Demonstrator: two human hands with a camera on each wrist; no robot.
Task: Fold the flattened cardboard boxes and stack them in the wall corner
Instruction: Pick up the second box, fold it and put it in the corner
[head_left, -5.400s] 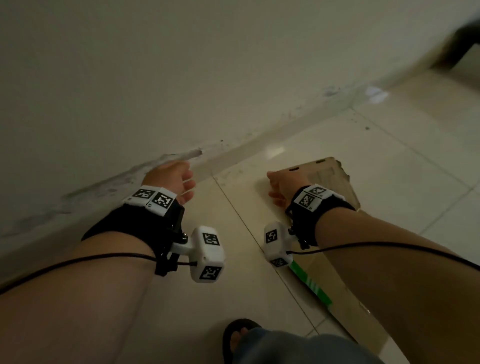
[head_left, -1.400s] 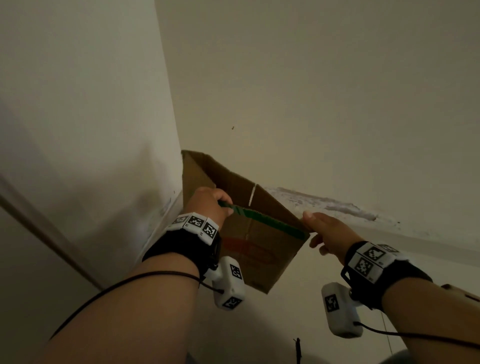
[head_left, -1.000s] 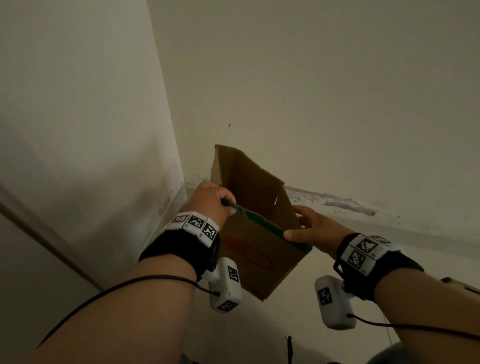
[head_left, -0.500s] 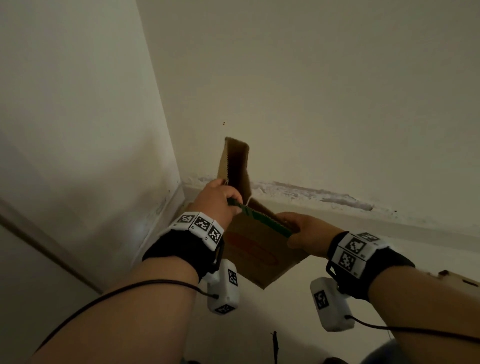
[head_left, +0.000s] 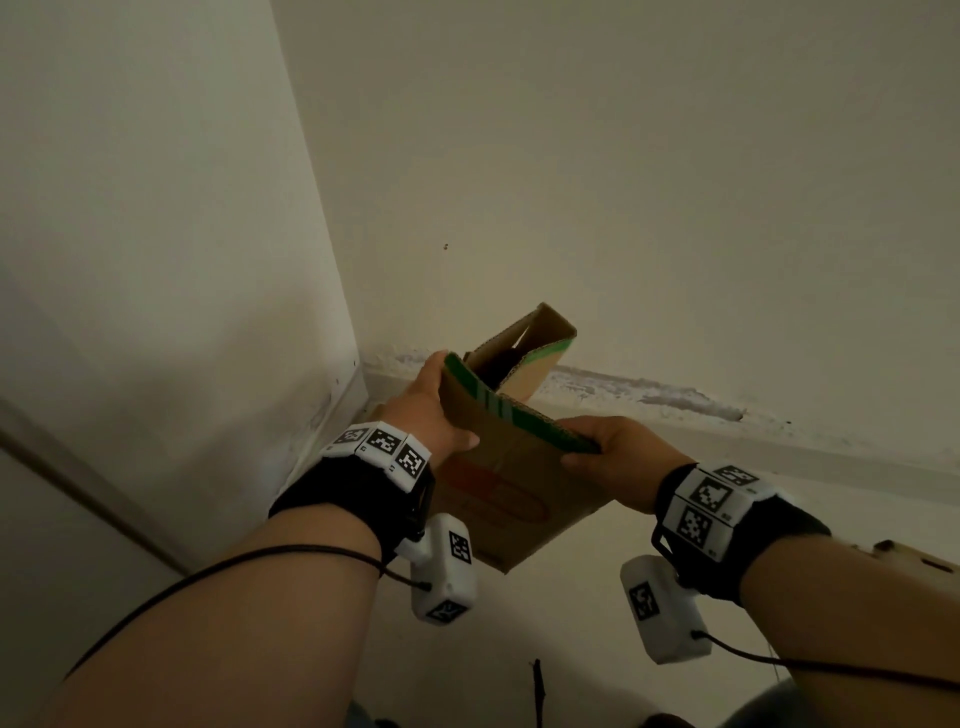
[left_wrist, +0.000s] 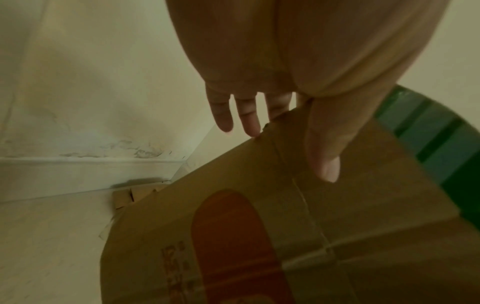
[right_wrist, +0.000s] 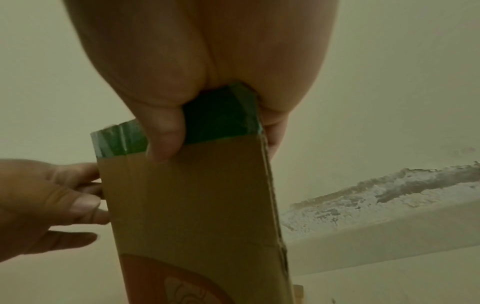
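A brown cardboard box (head_left: 514, 483) with green tape on its top edge and a red print hangs in the air in front of the wall corner (head_left: 358, 364). My left hand (head_left: 434, 410) grips its left edge, thumb (left_wrist: 324, 148) pressed on the front panel, some fingers behind it. My right hand (head_left: 608, 452) pinches the taped near edge, thumb (right_wrist: 163, 133) in front and fingers behind. The far panel (head_left: 540, 343) leans over to the right, leaving a narrow dark opening. The box (right_wrist: 194, 205) fills the middle of the right wrist view, and my left hand (right_wrist: 52, 201) shows beside it.
A flat piece of cardboard (left_wrist: 130, 195) lies on the floor in the corner, under the held box. Another cardboard edge (head_left: 914, 558) shows behind my right forearm. The baseboard (head_left: 779, 452) runs along the back wall below peeling paint. A door frame (head_left: 78, 493) is on the left.
Since 5.4 s ago the box has come up off the floor. In the last second my right hand took the near edge, the hands closed in, and the far panel tipped rightward.
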